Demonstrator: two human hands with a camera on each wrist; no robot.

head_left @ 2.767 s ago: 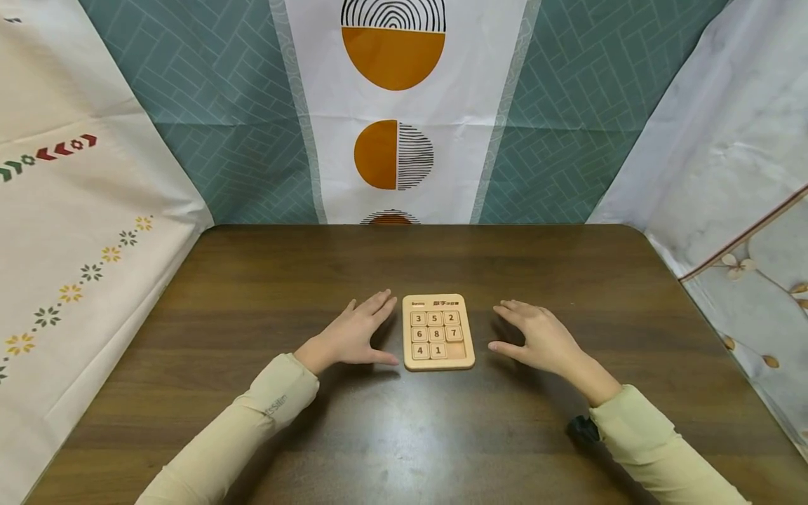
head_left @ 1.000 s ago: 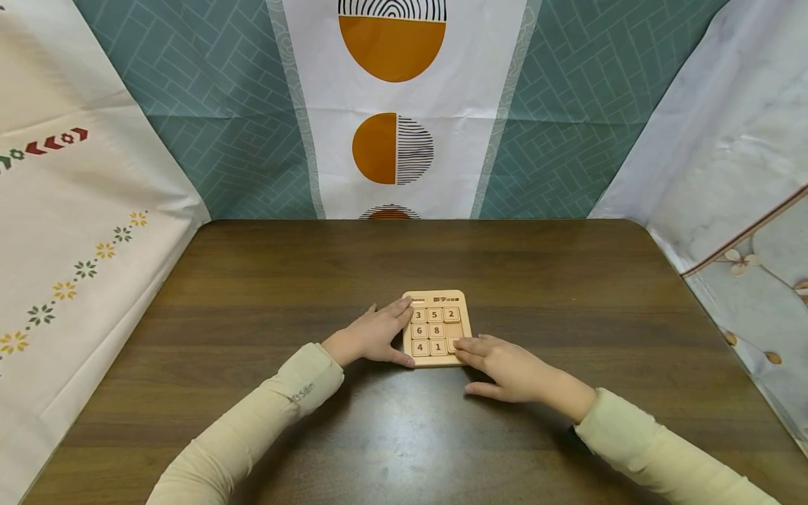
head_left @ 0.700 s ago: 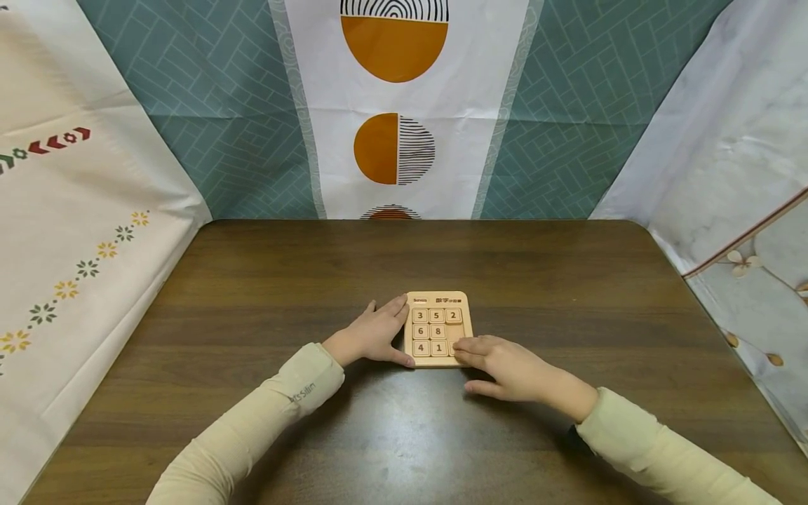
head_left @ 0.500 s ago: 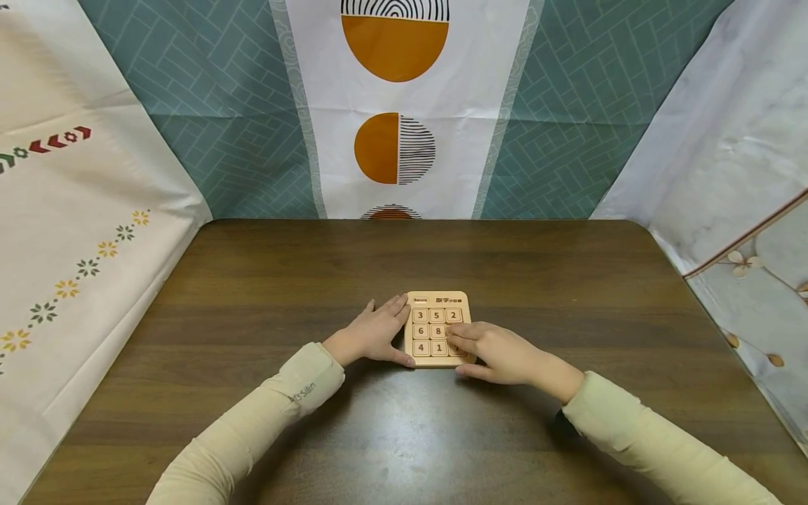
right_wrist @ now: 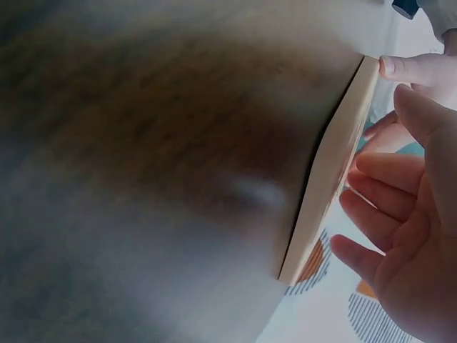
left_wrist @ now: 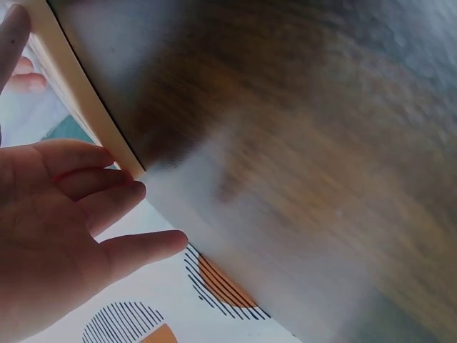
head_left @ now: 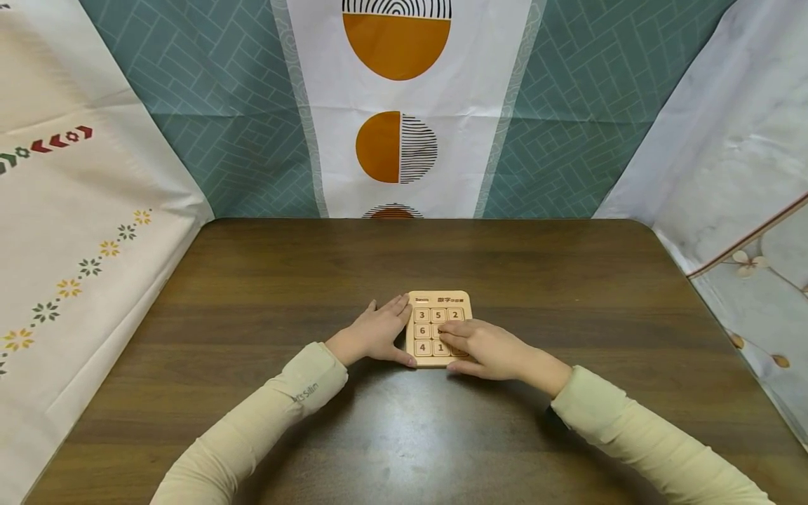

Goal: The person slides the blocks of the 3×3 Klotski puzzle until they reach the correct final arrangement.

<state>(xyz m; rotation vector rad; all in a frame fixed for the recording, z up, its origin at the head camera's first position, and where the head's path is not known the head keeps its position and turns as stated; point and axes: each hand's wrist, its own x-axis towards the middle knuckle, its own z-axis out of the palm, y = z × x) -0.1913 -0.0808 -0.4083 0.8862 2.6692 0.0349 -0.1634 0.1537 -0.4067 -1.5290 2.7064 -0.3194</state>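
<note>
A flat wooden number slide puzzle (head_left: 426,362) lies on the brown table in the head view. Its tiles 3, 5, 2, 6, 4 and 1 can be read. My left hand (head_left: 376,332) rests along the puzzle's left edge, fingertips near the upper corner and thumb at the lower one. Stretched over the right part of the board, my right hand (head_left: 495,349) has its fingertips on the 8 tile (head_left: 440,330), half covering it. That hand hides most of the middle-right slot and the lower-right tile. In the right wrist view its fingers are slightly bent beside the puzzle's side (right_wrist: 332,168).
The brown wooden table (head_left: 303,273) surrounds the puzzle on all sides. A patterned cloth (head_left: 252,140) hangs behind its far edge. White cloths flank it at left (head_left: 76,231) and right (head_left: 726,161).
Both hands have come in to the puzzle. The 7 tile slid down into the lower-right slot under my right fingers. My right hand has then moved up and left onto the 8; the left stays put.
</note>
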